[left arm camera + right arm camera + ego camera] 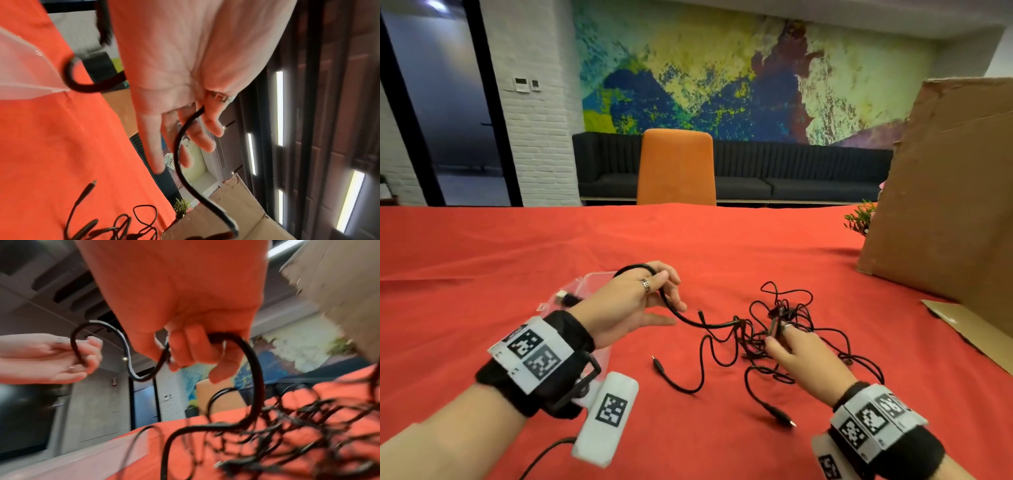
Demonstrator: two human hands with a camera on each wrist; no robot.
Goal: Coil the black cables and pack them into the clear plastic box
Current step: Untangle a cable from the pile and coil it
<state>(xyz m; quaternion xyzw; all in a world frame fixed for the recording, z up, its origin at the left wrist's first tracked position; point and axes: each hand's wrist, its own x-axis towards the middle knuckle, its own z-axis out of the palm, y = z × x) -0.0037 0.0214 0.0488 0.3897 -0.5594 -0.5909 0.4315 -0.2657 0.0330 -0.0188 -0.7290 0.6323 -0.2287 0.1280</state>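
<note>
A tangle of thin black cables (756,337) lies on the red tablecloth (482,257) right of centre. A thicker black cable (681,317) runs from it up to my left hand (671,301), looping over the fingers, which curl round it. The left wrist view shows this cable (179,154) coming out between the fingers (205,139). My right hand (780,337) grips the same cable (257,369) at the tangle's top, fingers (193,353) curled round it. The clear plastic box (592,281) sits open behind my left hand, with a plug inside; its corner (20,65) shows.
A large cardboard box (945,188) stands at the right, a loose cardboard flap (969,325) lying in front of it. A small plant (859,219) sits beside it. Two loose plug ends (657,363) (784,419) trail toward me. An orange chair (676,168) faces the far edge.
</note>
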